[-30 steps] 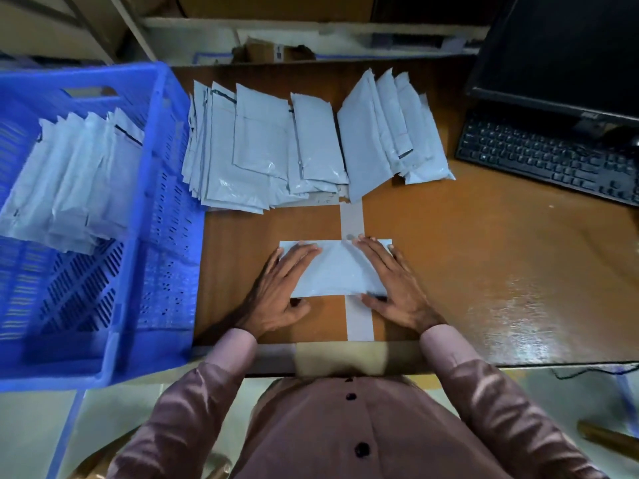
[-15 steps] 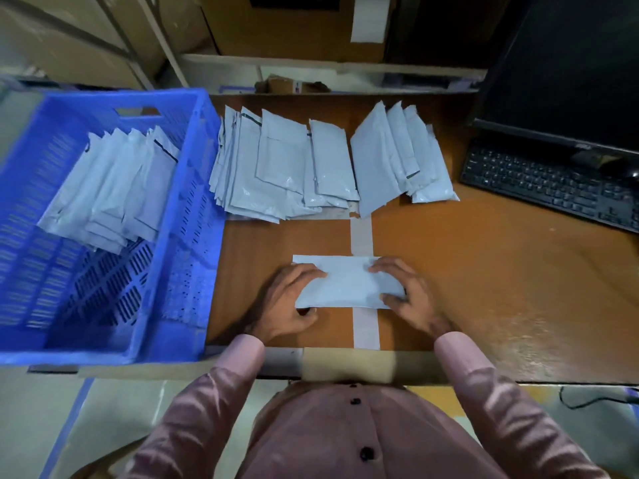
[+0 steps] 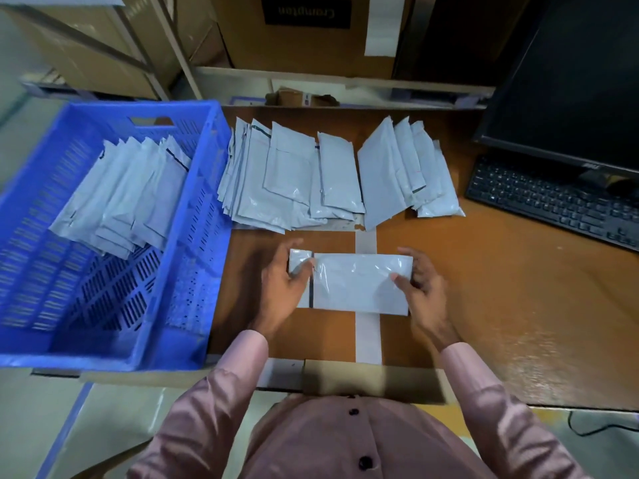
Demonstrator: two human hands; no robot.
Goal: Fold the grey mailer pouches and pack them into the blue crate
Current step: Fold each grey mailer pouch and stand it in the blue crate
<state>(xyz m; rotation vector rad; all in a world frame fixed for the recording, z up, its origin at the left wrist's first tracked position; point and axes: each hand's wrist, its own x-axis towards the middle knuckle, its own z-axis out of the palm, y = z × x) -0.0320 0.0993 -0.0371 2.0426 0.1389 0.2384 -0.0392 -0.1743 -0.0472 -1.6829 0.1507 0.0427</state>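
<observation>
A folded grey mailer pouch [image 3: 356,283] is held just above the wooden desk in front of me. My left hand [image 3: 281,285] grips its left end, thumb on top beside a dark strip. My right hand [image 3: 420,283] pinches its right end, thumb on the pouch's face. A spread of unfolded grey pouches [image 3: 294,174] lies at the back of the desk, with a second fan of pouches [image 3: 408,167] to its right. The blue crate [image 3: 193,236] stands at the left and holds several folded pouches [image 3: 121,195] leaning in a row.
A black keyboard [image 3: 553,198] and a monitor [image 3: 570,81] fill the right back corner. A white tape strip [image 3: 367,333] runs down the desk. Cardboard boxes [image 3: 304,29] stand behind the desk on a shelf.
Both hands went from pressing the pouch flat to gripping its ends and lifting it slightly. The camera view tilted up and shifted left, showing more of the crate.
</observation>
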